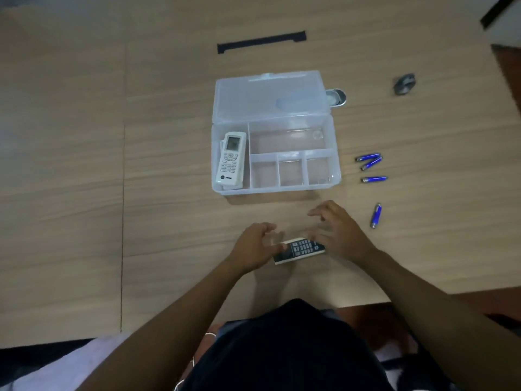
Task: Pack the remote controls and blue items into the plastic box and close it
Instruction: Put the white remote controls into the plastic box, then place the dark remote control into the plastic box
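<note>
Likely an office or meeting room. A wide wood-grain table (84, 165) has a round cable port (337, 97) and a black slot (260, 41).

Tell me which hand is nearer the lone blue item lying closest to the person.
Right. The right hand sits just left of that blue item; the left hand is farther left, across the dark remote.

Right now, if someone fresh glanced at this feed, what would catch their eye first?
Probably the clear plastic box at mid-table, lid open, with a white remote lying in its left compartment and the other compartments bare. Next, the left hand and right hand near the table's front edge around a dark remote; motion blur hides the exact grip. Four blue items lie loose to the box's right.
</note>
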